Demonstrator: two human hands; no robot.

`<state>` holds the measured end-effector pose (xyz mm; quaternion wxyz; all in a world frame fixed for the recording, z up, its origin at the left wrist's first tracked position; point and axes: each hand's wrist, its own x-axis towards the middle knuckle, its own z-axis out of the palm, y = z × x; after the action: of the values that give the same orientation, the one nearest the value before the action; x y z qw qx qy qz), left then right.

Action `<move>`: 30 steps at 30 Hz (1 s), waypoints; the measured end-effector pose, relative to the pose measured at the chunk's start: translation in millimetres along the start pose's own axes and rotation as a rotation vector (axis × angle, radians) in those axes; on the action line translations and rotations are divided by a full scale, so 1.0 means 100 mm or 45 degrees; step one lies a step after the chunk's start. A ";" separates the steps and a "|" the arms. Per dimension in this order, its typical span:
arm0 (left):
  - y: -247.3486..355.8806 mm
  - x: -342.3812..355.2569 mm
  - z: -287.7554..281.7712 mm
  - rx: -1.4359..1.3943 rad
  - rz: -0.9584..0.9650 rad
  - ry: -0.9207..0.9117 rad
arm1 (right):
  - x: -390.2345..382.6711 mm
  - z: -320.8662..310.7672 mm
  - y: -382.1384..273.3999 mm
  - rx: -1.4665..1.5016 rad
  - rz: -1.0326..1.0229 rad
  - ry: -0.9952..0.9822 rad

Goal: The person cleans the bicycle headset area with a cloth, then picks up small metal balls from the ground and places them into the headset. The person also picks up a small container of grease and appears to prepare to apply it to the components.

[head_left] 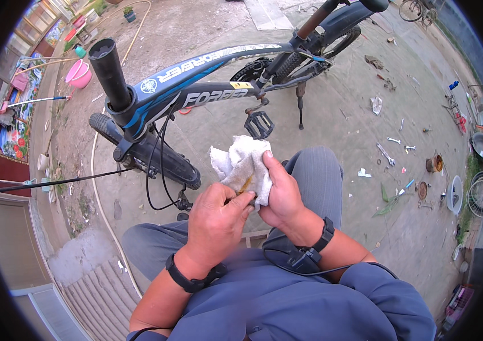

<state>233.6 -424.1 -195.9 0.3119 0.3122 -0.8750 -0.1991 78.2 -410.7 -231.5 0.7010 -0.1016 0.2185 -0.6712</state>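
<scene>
A white cloth (241, 159) with yellow-brown stains is bunched between my hands, over my lap. My right hand (280, 196) grips its right side, thumb up along the cloth. My left hand (216, 219) pinches at its lower edge; a small dark piece shows by those fingertips, too small to make out. Just beyond stands a black and blue bicycle frame (193, 65) with its open steerer tube (106, 68) sticking up. A pedal (258, 124) hangs behind the cloth, and the front tire (176, 167) lies to the left with cables looping near it.
Wrenches (385, 153), a rusty can (434, 163), a white plastic basin (453, 195) and a loose wheel (482, 199) are on the ground at the right. A pink bucket (79, 74) and a long hose (102, 210) are at the left. A kickstand (300, 107) props the rear.
</scene>
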 end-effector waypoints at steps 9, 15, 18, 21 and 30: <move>-0.07 -0.02 0.02 0.128 0.043 -0.036 | 0.03 -0.01 0.08 0.070 0.053 -0.004; -0.12 -0.04 -0.03 -0.152 -0.146 -0.069 | 0.07 -0.04 0.07 0.009 0.019 0.003; -0.12 -0.08 -0.10 -0.526 -0.394 -0.134 | 0.08 -0.05 0.04 -0.017 0.002 -0.033; -0.14 -0.11 -0.12 -0.807 -0.567 -0.206 | 0.09 -0.04 0.05 -0.039 -0.004 -0.025; -0.19 -0.20 -0.04 -1.285 -0.738 -0.138 | 0.12 -0.06 0.07 -0.069 0.007 -0.007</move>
<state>256.4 -425.5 -211.7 0.3098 0.3410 -0.5656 -0.6840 81.4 -421.0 -241.8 0.7004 -0.1216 0.2349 -0.6629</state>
